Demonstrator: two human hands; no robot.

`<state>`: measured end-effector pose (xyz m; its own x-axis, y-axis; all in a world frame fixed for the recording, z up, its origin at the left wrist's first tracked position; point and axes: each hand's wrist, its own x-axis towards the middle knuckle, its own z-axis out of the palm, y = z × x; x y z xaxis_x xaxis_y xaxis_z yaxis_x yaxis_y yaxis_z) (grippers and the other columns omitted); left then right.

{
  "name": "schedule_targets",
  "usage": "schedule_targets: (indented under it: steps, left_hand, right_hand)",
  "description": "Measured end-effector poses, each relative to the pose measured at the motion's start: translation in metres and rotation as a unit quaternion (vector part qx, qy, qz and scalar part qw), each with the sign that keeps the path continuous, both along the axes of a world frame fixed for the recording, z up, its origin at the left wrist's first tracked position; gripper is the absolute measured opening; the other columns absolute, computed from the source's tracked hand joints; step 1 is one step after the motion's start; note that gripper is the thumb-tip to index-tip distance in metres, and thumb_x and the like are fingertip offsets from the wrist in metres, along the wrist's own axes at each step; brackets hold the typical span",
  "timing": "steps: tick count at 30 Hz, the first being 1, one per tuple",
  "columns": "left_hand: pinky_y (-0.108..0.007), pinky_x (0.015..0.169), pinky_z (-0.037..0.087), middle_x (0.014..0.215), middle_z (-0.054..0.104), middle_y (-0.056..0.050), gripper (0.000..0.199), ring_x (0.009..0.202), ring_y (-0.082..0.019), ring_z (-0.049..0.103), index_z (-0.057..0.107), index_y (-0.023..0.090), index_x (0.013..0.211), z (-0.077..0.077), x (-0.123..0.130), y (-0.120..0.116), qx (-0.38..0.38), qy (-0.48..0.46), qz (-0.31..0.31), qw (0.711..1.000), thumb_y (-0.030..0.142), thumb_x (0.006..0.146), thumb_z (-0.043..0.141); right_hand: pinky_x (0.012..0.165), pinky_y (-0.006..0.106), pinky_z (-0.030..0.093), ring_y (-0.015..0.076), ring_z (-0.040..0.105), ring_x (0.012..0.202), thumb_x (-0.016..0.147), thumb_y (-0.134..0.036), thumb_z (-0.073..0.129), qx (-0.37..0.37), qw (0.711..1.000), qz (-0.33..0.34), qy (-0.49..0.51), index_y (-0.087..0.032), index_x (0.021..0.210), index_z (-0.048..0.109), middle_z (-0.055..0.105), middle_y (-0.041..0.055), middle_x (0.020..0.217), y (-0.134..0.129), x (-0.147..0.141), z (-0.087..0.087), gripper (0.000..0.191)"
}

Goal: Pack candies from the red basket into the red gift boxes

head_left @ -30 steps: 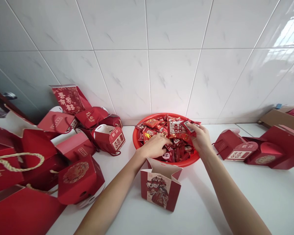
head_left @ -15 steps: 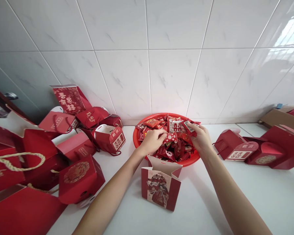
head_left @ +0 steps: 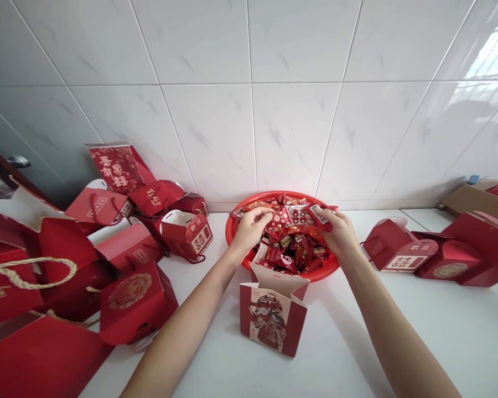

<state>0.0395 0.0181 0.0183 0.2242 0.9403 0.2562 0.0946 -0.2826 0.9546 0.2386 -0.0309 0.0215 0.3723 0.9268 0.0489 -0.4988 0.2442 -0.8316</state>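
A red plastic basket (head_left: 324, 273) full of wrapped red sweets stands against the tiled wall. Over its left side, my left hand (head_left: 251, 228) pinches a red packet with white dots (head_left: 279, 220). My right hand (head_left: 339, 231), over the basket's right side, grips a red and white packet (head_left: 320, 216). Between the hands lies a white packet with red characters (head_left: 298, 214). In front of the basket an open red box (head_left: 273, 316) with a printed picture stands upright on the white counter (head_left: 336, 337), touched by neither hand.
Many red gift boxes (head_left: 139, 297) crowd the left, some with rope or cord handles (head_left: 68, 266). More red boxes (head_left: 402, 246) stand at the right, with a brown carton (head_left: 460, 202) behind them. The tiled wall (head_left: 290, 127) closes off the back.
My left hand has moved slightly up and left, lifting the dotted packet with it. My right hand has barely shifted and still holds its packet. The open box stands where it was.
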Motion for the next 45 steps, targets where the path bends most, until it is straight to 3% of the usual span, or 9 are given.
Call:
schedule_targets:
  steps: [3, 7, 12, 19, 25, 32, 45]
  left_hand:
    - [-0.034, 0.091, 0.049, 0.104, 0.076, -0.006, 0.019, 0.101, -0.025, 0.067, 0.074, 0.019, 0.093, 0.0, 0.0, -0.001, 0.015, 0.038, 0.005, 0.999, 0.032, 0.084, 0.063]
    - [-0.035, 0.09, 0.05, 0.107, 0.074, -0.007, 0.027, 0.1, -0.025, 0.068, 0.072, 0.018, 0.099, 0.0, 0.0, -0.003, 0.009, 0.013, -0.007, 1.0, 0.038, 0.081, 0.071]
    - [-0.034, 0.087, 0.051, 0.1, 0.072, -0.006, 0.039, 0.095, -0.023, 0.067, 0.067, 0.017, 0.094, 0.004, 0.0, -0.008, 0.01, 0.009, -0.038, 0.999, 0.048, 0.073, 0.08]
    - [-0.03, 0.081, 0.05, 0.085, 0.068, 0.0, 0.037, 0.085, -0.019, 0.063, 0.064, 0.019, 0.08, 0.003, -0.002, -0.007, 0.017, 0.015, -0.008, 1.0, 0.051, 0.072, 0.081]
    - [-0.034, 0.091, 0.051, 0.106, 0.076, -0.006, 0.04, 0.103, -0.025, 0.067, 0.074, 0.02, 0.094, 0.003, -0.002, -0.007, 0.018, -0.015, 0.001, 1.0, 0.05, 0.069, 0.084]
    - [-0.033, 0.074, 0.052, 0.085, 0.078, -0.006, 0.039, 0.08, -0.024, 0.069, 0.079, 0.017, 0.084, 0.004, -0.001, -0.008, -0.011, -0.033, -0.047, 0.998, 0.054, 0.071, 0.082]
    - [-0.033, 0.073, 0.052, 0.076, 0.075, -0.005, 0.04, 0.071, -0.021, 0.066, 0.078, 0.017, 0.074, 0.009, -0.002, -0.012, -0.004, -0.045, -0.052, 0.998, 0.055, 0.064, 0.085]
  right_hand:
    - [0.066, 0.03, 0.065, 0.0193, 0.073, 0.067, 0.058, -0.026, 0.094, 0.005, 0.999, 0.034, -0.014, -0.016, 0.075, 0.075, 0.077, 0.0054, 0.073, -0.002, -0.001, -0.001, 0.028]
    - [0.074, 0.029, 0.065, 0.0193, 0.075, 0.073, 0.059, -0.03, 0.096, 0.013, 0.997, 0.066, -0.032, -0.016, 0.078, 0.076, 0.079, 0.0058, 0.079, -0.003, -0.001, -0.003, 0.031]
    - [0.078, 0.031, 0.064, 0.0219, 0.077, 0.079, 0.058, -0.032, 0.097, 0.027, 0.995, 0.084, -0.055, -0.016, 0.083, 0.078, 0.081, 0.0068, 0.085, -0.006, -0.002, -0.002, 0.035]
    - [0.08, 0.038, 0.063, 0.0258, 0.077, 0.083, 0.059, -0.029, 0.095, 0.039, 0.989, 0.109, -0.09, -0.016, 0.094, 0.079, 0.082, 0.0084, 0.093, -0.007, -0.002, -0.002, 0.041]
    - [0.08, 0.036, 0.063, 0.0253, 0.077, 0.083, 0.057, -0.027, 0.096, 0.04, 0.988, 0.112, -0.093, -0.016, 0.095, 0.079, 0.082, 0.0088, 0.093, -0.006, -0.002, -0.003, 0.043]
    - [0.081, 0.037, 0.063, 0.0258, 0.077, 0.085, 0.059, -0.026, 0.095, 0.04, 0.989, 0.116, -0.08, -0.016, 0.095, 0.079, 0.082, 0.009, 0.093, -0.008, -0.002, -0.002, 0.041]
    - [0.079, 0.038, 0.062, 0.0276, 0.077, 0.082, 0.057, -0.03, 0.095, 0.033, 0.991, 0.1, -0.083, -0.016, 0.088, 0.08, 0.082, 0.0092, 0.088, -0.009, -0.002, 0.001, 0.038]
